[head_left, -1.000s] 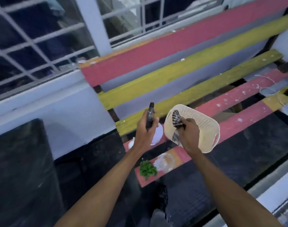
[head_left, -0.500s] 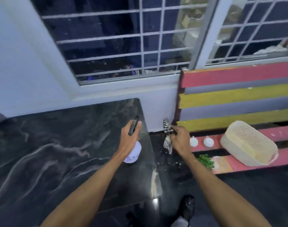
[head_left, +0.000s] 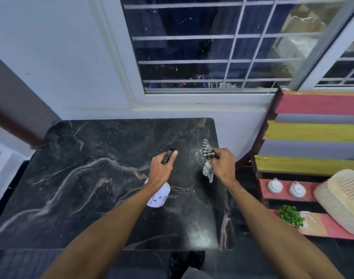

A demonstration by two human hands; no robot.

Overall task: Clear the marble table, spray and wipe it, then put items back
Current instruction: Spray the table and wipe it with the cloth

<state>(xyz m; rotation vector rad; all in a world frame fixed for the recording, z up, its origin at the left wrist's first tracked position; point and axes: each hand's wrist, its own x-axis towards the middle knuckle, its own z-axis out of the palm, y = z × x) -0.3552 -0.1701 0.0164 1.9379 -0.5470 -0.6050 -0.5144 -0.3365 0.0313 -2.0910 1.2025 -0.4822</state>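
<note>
The black marble tabletop lies bare under a barred window, with pale veins running across it and a wet-looking sheen near its right edge. Both hands are above its right half. The left hand is wrapped around the neck of a white spray bottle, forefinger laid along the black nozzle, which points toward the far edge; the bottle's body hangs below the wrist, over the tabletop. The right hand is clenched on a striped cloth, bunched, with one end sticking up and the other dangling, near the far right corner. Right of the tabletop stands a bench of red, yellow and grey slats. On its seat sit two small white jars, a green sprig and a cream basket lying tilted.
</note>
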